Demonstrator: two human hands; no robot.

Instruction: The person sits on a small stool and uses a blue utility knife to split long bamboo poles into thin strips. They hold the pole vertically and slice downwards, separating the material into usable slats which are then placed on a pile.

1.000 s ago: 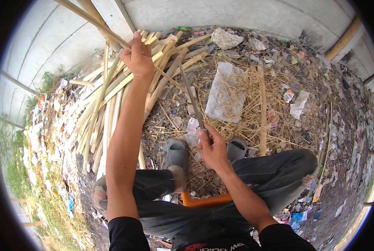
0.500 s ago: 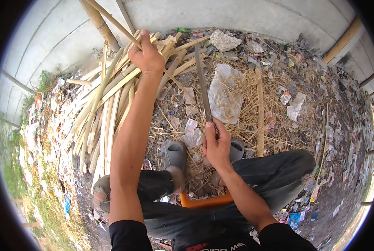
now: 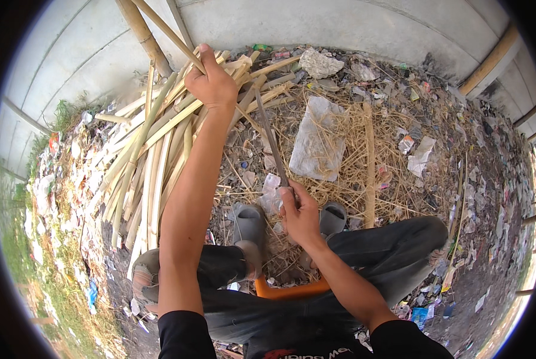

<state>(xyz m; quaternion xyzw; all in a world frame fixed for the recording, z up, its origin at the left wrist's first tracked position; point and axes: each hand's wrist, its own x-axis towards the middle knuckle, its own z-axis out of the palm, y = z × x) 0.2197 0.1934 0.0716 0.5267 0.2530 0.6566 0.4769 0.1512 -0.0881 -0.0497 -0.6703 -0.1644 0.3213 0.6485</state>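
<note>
My left hand (image 3: 213,84) is closed around a long bamboo strip (image 3: 167,31), which slants from the upper left down past my fist to the right. Below and beside that hand lies a pile of split bamboo strips (image 3: 139,140). In my right hand (image 3: 301,214) is the handle of a long, dark-bladed knife (image 3: 269,134). Its blade points away from me, tilted to the left, with the tip close to the lower end of the held strip. Whether blade and strip touch, I cannot tell.
I sit on an orange stool (image 3: 292,291), grey slippers (image 3: 249,222) on the ground. Ahead lie a pale flat slab (image 3: 319,140), straw shavings (image 3: 355,191), a bamboo stick (image 3: 369,161) and a rock (image 3: 321,63). A grey wall (image 3: 334,24) with leaning bamboo poles (image 3: 145,36) stands behind, litter all around.
The knife in my right hand has swung left, its tip nearing the strip, and the hand has shifted slightly left and nearer me. My left hand keeps its hold, almost unmoved.
</note>
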